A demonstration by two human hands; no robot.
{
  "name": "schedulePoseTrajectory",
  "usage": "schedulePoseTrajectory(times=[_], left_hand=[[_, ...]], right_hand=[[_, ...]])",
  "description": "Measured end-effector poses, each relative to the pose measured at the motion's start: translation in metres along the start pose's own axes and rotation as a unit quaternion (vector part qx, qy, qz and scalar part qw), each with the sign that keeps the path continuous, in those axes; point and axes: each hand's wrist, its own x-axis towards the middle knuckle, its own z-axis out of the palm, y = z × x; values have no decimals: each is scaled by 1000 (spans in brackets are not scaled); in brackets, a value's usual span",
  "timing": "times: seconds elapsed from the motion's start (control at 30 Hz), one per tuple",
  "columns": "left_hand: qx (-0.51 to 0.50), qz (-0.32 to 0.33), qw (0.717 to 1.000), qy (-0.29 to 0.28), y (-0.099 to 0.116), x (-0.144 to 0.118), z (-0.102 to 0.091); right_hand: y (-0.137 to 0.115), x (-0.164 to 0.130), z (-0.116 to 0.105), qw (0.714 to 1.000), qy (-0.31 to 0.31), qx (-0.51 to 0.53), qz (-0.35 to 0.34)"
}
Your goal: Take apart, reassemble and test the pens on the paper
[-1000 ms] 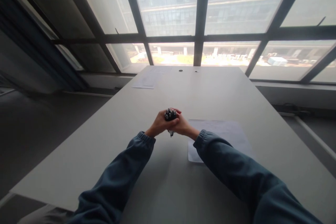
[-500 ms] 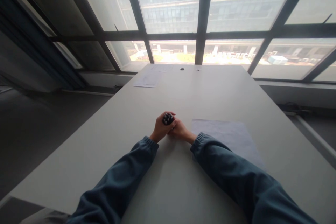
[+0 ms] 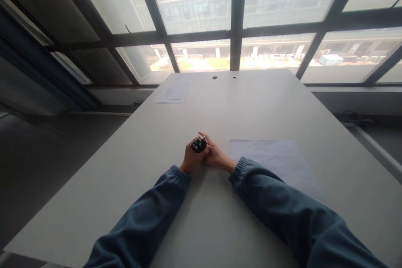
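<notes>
A bundle of black pens (image 3: 199,145) with silvery ends stands up between my two hands, above the middle of the white table. My left hand (image 3: 189,158) is wrapped around the bundle from the left, thumb on the near side. From the right, my right hand (image 3: 216,154) presses against it, with fingertips showing at the bundle's far side. The lower part of the pens is hidden by the hands.
A white sheet of paper (image 3: 266,153) lies to the right, partly under my right sleeve. More papers (image 3: 172,93) are at the table's far left. The white table (image 3: 251,113) reaches toward large windows (image 3: 201,0). A curtain (image 3: 47,58) hangs at left.
The pens' silvery ends have shifted and spread unevenly, some now sticking up higher. My right fingers show more at the far side. The camera view has shifted slightly.
</notes>
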Motion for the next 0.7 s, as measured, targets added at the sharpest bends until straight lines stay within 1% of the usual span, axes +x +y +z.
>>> schedulePoseTrajectory(times=[0.1, 0.13, 0.17, 0.2, 0.27, 0.33, 0.4, 0.43, 0.47, 0.57, 0.63, 0.7], left_hand=[[5, -39, 999, 26, 12, 8, -4], [10, -63, 998, 21, 16, 13, -7], [13, -85, 996, 5, 21, 18, -11], [11, -109, 994, -11, 25, 24, -16], [24, -154, 988, -19, 29, 36, -27], [48, -186, 980, -58, 28, 48, -38], [84, -205, 967, -126, 24, 57, -47], [115, -209, 958, -158, 21, 60, -51], [154, -208, 951, -170, 17, 63, -54], [252, -157, 933, -204, 9, 65, -58], [303, -121, 920, -219, 4, 64, -58], [353, -104, 904, -216, 2, 61, -56]], right_hand=[[-7, 2, -1, 999, 2, -25, -19], [-9, 2, -1, 999, 4, -32, -17], [-10, 3, -1, 999, 8, -38, -6], [-11, 3, -1, 999, 14, -41, 11], [-13, 3, -2, 998, 37, -40, 44], [-16, 4, -3, 995, 68, -32, 60], [-18, 5, -4, 991, 104, -33, 73], [-19, 5, -4, 988, 121, -41, 83], [-20, 6, -5, 985, 134, -51, 93], [-21, 7, -5, 980, 150, -76, 107], [-20, 7, -4, 980, 149, -80, 103], [-18, 8, -3, 981, 147, -82, 98]])
